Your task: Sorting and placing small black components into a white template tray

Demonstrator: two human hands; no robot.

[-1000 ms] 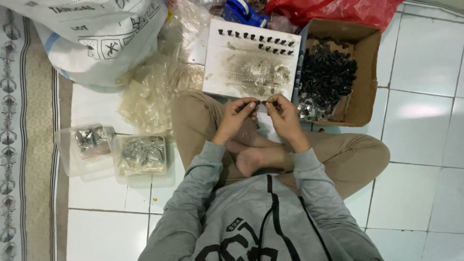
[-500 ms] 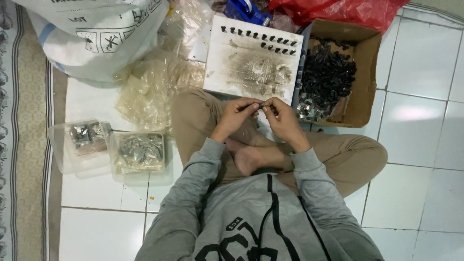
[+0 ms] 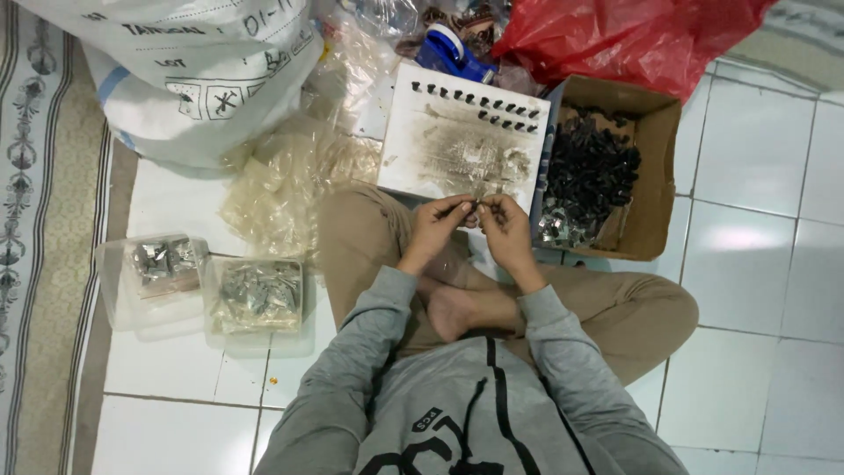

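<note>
I sit cross-legged on a tiled floor. My left hand point(image 3: 437, 226) and my right hand point(image 3: 502, 225) meet in front of me, fingertips pinched together on a small dark metal part point(image 3: 473, 207). Just beyond them lies a white board point(image 3: 422, 132), smudged grey, with two rows of small dark parts point(image 3: 475, 101) along its far edge. To the right, an open cardboard box point(image 3: 655, 176) holds a heap of black and silvery small parts point(image 3: 585, 180).
Two clear plastic tubs point(image 3: 158, 281) point(image 3: 255, 299) with metal pieces sit on the floor at my left. A pile of clear plastic bags point(image 3: 281, 189), a large white sack point(image 3: 193, 70), a red bag point(image 3: 615, 35) and a blue tape dispenser point(image 3: 453, 48) lie beyond. A patterned rug point(image 3: 44, 264) runs along the left.
My hands have stayed together on the small part, working it at the near edge of the board. The view has shifted slightly.
</note>
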